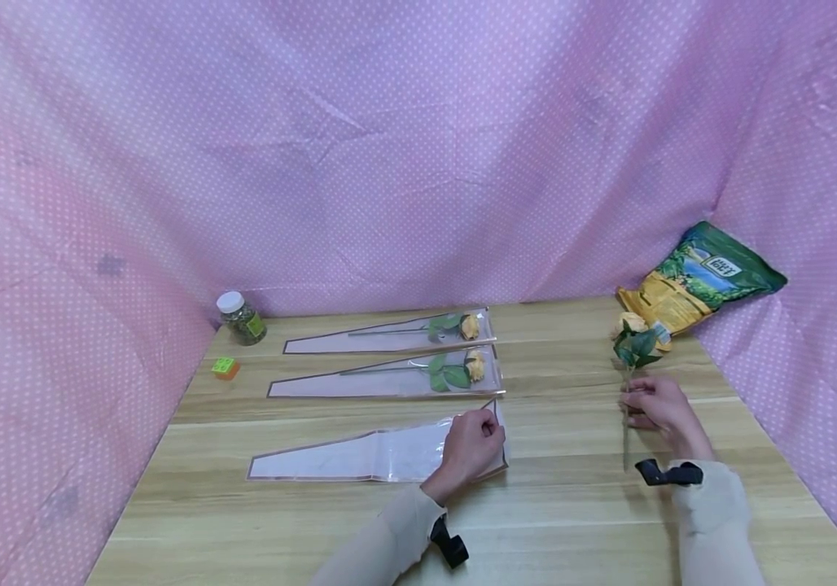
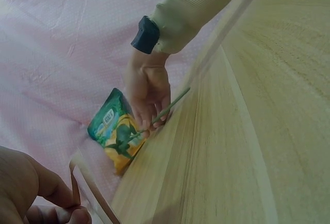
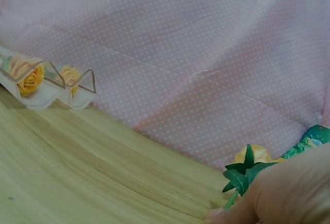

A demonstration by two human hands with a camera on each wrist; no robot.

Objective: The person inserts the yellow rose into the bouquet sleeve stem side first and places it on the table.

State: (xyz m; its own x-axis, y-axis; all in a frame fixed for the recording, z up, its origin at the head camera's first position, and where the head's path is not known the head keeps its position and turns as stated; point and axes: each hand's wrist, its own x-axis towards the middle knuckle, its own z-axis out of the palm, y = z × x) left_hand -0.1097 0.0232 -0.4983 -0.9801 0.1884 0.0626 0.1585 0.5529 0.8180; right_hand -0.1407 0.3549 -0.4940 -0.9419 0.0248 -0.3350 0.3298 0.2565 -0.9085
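Observation:
My left hand (image 1: 471,446) pinches the wide end of the nearest flower sleeve (image 1: 338,462), a clear and white tapered wrapper with a dark border. In the left wrist view, thumb and finger hold the sleeve's raised edge (image 2: 75,185). Over at the right, my right hand (image 1: 662,411) holds a yellow rose (image 1: 636,348) by its green stem, leaves and bloom pointing away from me. Two more sleeves (image 1: 316,346) (image 1: 308,388) lie behind the first, each with a yellow rose (image 1: 470,327) (image 1: 475,365) inside.
A green and yellow bag (image 1: 715,273) leans at the back right corner, just behind the held rose. A jar with a white lid (image 1: 243,319) and a small green and orange block (image 1: 225,368) stand at the left. Pink dotted cloth (image 1: 418,163) surrounds the wooden table (image 1: 558,521).

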